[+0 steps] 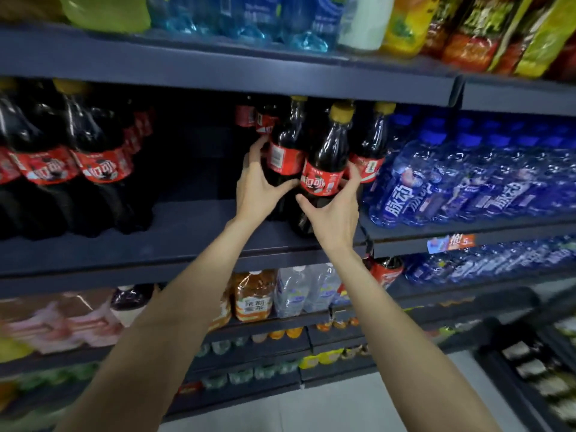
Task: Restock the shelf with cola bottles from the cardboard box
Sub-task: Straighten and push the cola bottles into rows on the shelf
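Both my arms reach up to the dark middle shelf (193, 232). My left hand (258, 185) wraps the lower body of a cola bottle (285, 151) with a red label and yellow cap. My right hand (336, 213) grips the front cola bottle (327, 163) from its right side, thumb across its base. A third cola bottle (369, 145) stands just right of them, and more stand behind. A row of cola bottles (68, 157) fills the shelf's left end. Between the groups is a bare gap. The cardboard box is out of view.
Blue drink bottles (461, 182) crowd the shelf to the right of the cola. The shelf above (218, 70) hangs low over the bottle caps. Tea and water bottles (280, 294) sit on the shelf below. A dark rack (530, 369) stands at the lower right.
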`<state>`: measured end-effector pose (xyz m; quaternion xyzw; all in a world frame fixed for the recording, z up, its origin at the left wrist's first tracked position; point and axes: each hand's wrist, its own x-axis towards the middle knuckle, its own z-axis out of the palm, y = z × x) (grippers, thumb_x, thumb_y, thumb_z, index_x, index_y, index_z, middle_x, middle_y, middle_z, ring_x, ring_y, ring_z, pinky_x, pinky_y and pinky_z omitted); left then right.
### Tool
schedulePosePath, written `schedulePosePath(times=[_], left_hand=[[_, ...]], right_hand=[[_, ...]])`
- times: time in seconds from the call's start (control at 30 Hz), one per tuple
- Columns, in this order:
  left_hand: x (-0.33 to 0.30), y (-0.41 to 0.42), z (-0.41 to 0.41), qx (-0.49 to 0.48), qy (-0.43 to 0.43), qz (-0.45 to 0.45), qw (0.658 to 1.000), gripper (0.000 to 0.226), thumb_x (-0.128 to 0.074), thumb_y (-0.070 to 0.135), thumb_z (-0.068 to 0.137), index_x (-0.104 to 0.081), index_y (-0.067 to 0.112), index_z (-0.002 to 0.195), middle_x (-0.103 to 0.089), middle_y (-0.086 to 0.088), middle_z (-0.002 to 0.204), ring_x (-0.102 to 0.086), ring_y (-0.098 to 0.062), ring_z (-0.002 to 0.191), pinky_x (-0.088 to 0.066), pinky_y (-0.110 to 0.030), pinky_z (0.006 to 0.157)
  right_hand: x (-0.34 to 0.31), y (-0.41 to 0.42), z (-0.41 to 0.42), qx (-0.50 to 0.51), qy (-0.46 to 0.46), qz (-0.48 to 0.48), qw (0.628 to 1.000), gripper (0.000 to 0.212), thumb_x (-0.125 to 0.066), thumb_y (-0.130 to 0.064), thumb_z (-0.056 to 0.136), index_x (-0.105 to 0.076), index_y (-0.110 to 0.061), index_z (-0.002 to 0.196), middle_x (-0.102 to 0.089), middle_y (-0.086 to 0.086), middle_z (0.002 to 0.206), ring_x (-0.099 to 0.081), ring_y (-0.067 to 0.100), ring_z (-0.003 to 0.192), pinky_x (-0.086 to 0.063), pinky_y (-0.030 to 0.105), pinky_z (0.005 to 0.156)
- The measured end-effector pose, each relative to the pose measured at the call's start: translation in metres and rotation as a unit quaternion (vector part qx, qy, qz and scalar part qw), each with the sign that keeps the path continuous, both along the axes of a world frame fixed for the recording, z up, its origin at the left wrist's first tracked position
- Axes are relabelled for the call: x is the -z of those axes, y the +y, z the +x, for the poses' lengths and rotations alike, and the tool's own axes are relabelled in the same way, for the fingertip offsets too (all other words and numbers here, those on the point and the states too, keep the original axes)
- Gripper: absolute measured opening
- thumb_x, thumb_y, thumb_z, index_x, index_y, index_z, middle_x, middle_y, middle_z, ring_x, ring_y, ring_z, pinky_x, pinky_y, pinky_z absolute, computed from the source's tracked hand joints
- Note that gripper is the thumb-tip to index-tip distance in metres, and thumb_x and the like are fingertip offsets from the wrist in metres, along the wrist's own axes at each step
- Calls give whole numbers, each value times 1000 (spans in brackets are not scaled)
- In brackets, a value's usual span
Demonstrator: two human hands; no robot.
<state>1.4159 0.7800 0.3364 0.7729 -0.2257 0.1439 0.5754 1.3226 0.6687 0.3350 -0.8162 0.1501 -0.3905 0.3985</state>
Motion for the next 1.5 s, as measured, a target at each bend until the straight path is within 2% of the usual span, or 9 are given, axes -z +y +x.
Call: schedulePosePath(times=[0.17,0.5,0.7,0.9,1.1,1.2,1.3,1.37,1.5], left_hand=[[5,64,2,-126,-37,34,991,95,-83,43,62,-30,32,140,-48,-1,134,-56,-19,114,-49,-45,92],[11,120,31,8,-13,23,1000,95,-70,46,77,-7,40,148,-42,2,147,-45,-16,132,-42,-48,106],[22,106,26,-28,-57,5,998,93,-71,21,83,-8,15,151,-27,-11,151,-33,-11,134,-26,-11,105],[26,92,26,-163,-58,71,982,116,-86,41,62,-14,17,149,-32,-20,140,-39,-35,127,-41,-42,99],[26,133,22,-64,-51,94,992,101,-74,33,81,0,23,150,-44,5,135,-57,-21,105,-47,-32,94],[27,140,22,-42,-57,127,989,98,-65,25,89,13,24,150,-22,3,154,-41,-22,132,-38,-42,108],[25,116,14,-168,-72,157,970,112,-76,29,78,8,15,151,-15,-14,153,-38,-29,129,-46,-32,89],[26,103,11,-250,-69,166,952,120,-82,39,69,2,14,151,-26,-17,142,-41,-34,126,-52,-41,81],[33,98,14,-321,-94,125,934,103,-76,26,80,0,28,149,-37,-18,132,-52,-37,112,-54,-48,76]], right_hand=[[-3,33,13,-81,22,34,996,92,-81,-24,71,-23,-20,141,-55,-4,126,-54,5,107,-40,16,87],[1,74,51,-137,20,41,990,91,-79,-19,74,-21,-23,143,-53,-3,131,-51,4,115,-41,21,95],[13,68,48,-138,33,1,990,94,-79,-28,75,-18,-21,146,-43,-1,140,-42,8,126,-36,22,98],[19,64,54,-130,45,-42,990,110,-85,-42,63,-14,-28,146,-39,2,139,-43,19,126,-45,38,98],[15,58,75,-173,30,-30,984,99,-81,-24,72,-16,-18,147,-41,1,145,-43,9,125,-34,11,95],[13,66,101,-190,24,-28,981,99,-81,-20,73,-16,-18,148,-47,6,141,-50,15,122,-37,12,94],[13,76,121,-210,10,-11,978,95,-79,-15,75,-18,-16,148,-46,10,141,-49,23,125,-39,22,97],[17,77,128,-216,-1,-7,976,95,-78,-15,75,-18,-18,148,-45,8,143,-47,23,127,-37,20,95],[19,76,144,-232,0,-3,973,98,-78,-19,76,-13,-26,149,-42,6,146,-46,23,129,-39,29,99]])
